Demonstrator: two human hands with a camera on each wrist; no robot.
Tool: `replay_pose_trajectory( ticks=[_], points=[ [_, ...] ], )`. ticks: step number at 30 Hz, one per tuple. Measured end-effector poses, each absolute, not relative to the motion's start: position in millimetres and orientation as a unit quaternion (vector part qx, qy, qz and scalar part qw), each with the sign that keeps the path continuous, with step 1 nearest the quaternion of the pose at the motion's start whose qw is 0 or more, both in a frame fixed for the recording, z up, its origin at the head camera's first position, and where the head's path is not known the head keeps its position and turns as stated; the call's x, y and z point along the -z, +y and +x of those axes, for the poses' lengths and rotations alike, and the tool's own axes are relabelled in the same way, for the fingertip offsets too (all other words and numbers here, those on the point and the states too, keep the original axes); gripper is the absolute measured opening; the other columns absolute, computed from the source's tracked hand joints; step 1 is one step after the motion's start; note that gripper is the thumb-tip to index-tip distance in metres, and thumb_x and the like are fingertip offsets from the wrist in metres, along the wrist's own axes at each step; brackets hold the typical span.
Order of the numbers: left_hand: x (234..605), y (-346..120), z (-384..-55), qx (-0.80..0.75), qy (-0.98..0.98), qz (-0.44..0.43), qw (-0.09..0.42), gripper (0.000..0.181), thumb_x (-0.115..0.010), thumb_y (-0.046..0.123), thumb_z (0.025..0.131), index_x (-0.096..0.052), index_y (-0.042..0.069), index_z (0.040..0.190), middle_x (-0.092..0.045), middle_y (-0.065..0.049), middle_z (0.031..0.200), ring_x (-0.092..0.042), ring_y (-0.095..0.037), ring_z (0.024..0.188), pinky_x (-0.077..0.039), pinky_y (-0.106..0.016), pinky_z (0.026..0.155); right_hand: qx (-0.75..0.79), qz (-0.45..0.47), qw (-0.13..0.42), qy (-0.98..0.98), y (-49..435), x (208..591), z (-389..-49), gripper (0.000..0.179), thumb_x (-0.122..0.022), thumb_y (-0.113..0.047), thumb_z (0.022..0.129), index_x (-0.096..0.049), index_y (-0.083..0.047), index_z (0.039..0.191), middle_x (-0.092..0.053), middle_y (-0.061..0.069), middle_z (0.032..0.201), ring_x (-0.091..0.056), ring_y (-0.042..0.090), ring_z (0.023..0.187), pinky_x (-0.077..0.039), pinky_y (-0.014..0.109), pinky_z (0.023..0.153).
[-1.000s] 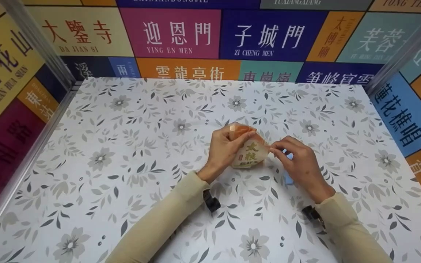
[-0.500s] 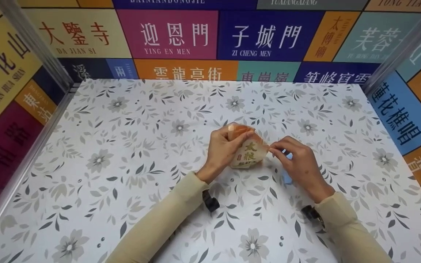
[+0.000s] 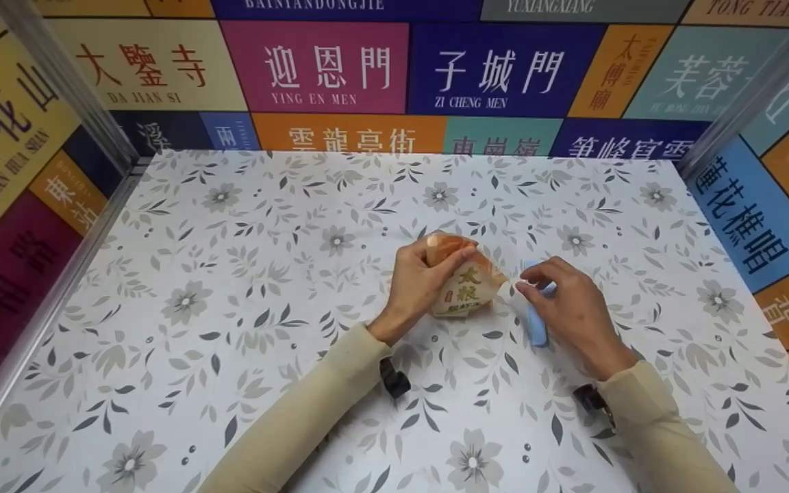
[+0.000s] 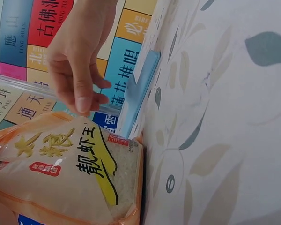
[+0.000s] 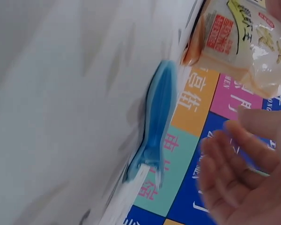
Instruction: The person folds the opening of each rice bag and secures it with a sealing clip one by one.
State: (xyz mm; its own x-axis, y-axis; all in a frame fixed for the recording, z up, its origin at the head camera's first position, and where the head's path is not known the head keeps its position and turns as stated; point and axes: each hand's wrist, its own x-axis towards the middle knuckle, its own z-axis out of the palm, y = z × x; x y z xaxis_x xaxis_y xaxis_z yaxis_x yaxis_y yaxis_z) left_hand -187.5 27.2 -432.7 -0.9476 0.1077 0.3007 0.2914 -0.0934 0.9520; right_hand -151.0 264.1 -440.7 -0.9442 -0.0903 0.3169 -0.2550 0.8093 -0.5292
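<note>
My left hand (image 3: 416, 284) grips a small rice bag (image 3: 466, 294) by its orange upper side, thumb on the front. The clear plastic bag (image 4: 61, 159) has orange edges, gold and black characters and pale grains. Just right of the bag's corner is my right hand (image 3: 572, 308), its fingers loosely bent; in the right wrist view this hand (image 5: 243, 173) is blurred and shows nothing held. Under and beside it, a light blue tool (image 3: 537, 330) with a forked end, like a Y-shaped peeler, lies on the table. The right wrist view shows its handle (image 5: 160, 103) plainly.
A white floral cloth (image 3: 264, 411) covers the table. Colourful panels with printed characters (image 3: 319, 65) stand along the back and both sides, with clear corner strips (image 3: 69, 82) between them. Dark camera straps (image 3: 394, 380) sit on both wrists.
My right hand has parted from the bag's corner and shifted slightly right, uncovering more of the blue tool. My left hand keeps its hold on the bag in about the same spot.
</note>
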Motion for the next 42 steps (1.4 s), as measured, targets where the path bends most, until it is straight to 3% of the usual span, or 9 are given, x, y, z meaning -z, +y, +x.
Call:
replay_pose_trajectory(
  ticks=[6,20,26,31,36,42],
  points=[
    [433,26,-187,0.728,-0.663,-0.166,0.053,0.02,-0.076,0.018,0.096,-0.077,0.002,0.11,-0.08,-0.016,0.099,-0.072,-0.01,0.076,-0.059,-0.025,0.066,-0.253,0.019,0.043,-0.966,272,439,-149,0.028,-0.074,-0.026,0.098,-0.072,-0.003,0.113,-0.067,0.015,0.109,-0.067,0.035,0.102,-0.052,0.054,0.085],
    [433,25,-187,0.738,-0.653,-0.17,0.031,0.025,-0.073,0.021,0.099,-0.075,0.005,0.118,-0.079,-0.013,0.109,-0.073,-0.01,0.086,-0.059,-0.026,0.074,-0.213,-0.063,-0.033,-0.974,289,431,-145,0.045,-0.067,-0.039,0.101,-0.061,0.001,0.12,-0.058,0.019,0.112,-0.06,0.032,0.091,-0.047,0.043,0.071],
    [433,24,-189,0.749,-0.641,-0.166,0.032,0.025,-0.074,0.019,0.098,-0.073,0.005,0.118,-0.078,-0.013,0.108,-0.073,-0.012,0.087,-0.06,-0.027,0.076,-0.219,-0.078,-0.071,-0.97,294,430,-144,0.042,-0.067,-0.042,0.1,-0.063,-0.002,0.109,-0.063,0.016,0.105,-0.059,0.027,0.082,-0.043,0.034,0.064],
    [434,24,-189,0.752,-0.638,-0.163,0.042,0.022,-0.074,0.019,0.098,-0.075,0.005,0.114,-0.078,-0.012,0.103,-0.072,-0.011,0.082,-0.06,-0.027,0.073,-0.246,-0.101,-0.105,-0.958,295,429,-146,0.035,-0.067,-0.039,0.1,-0.062,-0.005,0.108,-0.067,0.009,0.095,-0.063,0.021,0.078,-0.044,0.032,0.066],
    [436,24,-188,0.753,-0.636,-0.163,0.053,0.019,-0.073,0.017,0.099,-0.076,0.005,0.114,-0.078,-0.012,0.102,-0.072,-0.011,0.081,-0.06,-0.027,0.073,-0.274,-0.12,-0.116,-0.947,295,428,-148,0.031,-0.067,-0.037,0.101,-0.061,-0.006,0.107,-0.066,0.008,0.096,-0.063,0.018,0.073,-0.047,0.032,0.063],
    [435,25,-188,0.752,-0.637,-0.16,0.054,0.02,-0.075,0.019,0.098,-0.077,0.005,0.113,-0.078,-0.012,0.103,-0.071,-0.01,0.08,-0.058,-0.025,0.07,-0.293,-0.092,-0.075,-0.949,295,428,-149,0.024,-0.064,-0.028,0.102,-0.061,-0.004,0.099,-0.065,0.011,0.092,-0.061,0.021,0.075,-0.048,0.031,0.064]
  ],
)
